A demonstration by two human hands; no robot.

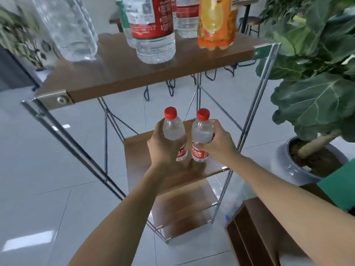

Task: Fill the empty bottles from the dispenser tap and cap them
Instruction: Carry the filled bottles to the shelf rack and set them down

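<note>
**Two capped bottles in your hands over the middle shelf**

Your left hand [163, 144] wraps around the left small bottle [173, 131]; your right hand [215, 141] grips the right small bottle [201, 133]. Both bottles stand upright, just beside each other, red caps on, red labels low, clear bodies. They sit at the middle shelf [134, 150] of the wire rack. Farther off, the top shelf [115, 77] carries large bottles, one orange [217, 24].

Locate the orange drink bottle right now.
In the head view, the orange drink bottle stands on the top shelf, far right of the row, beside the clear water bottles and near the potted plant.
</note>
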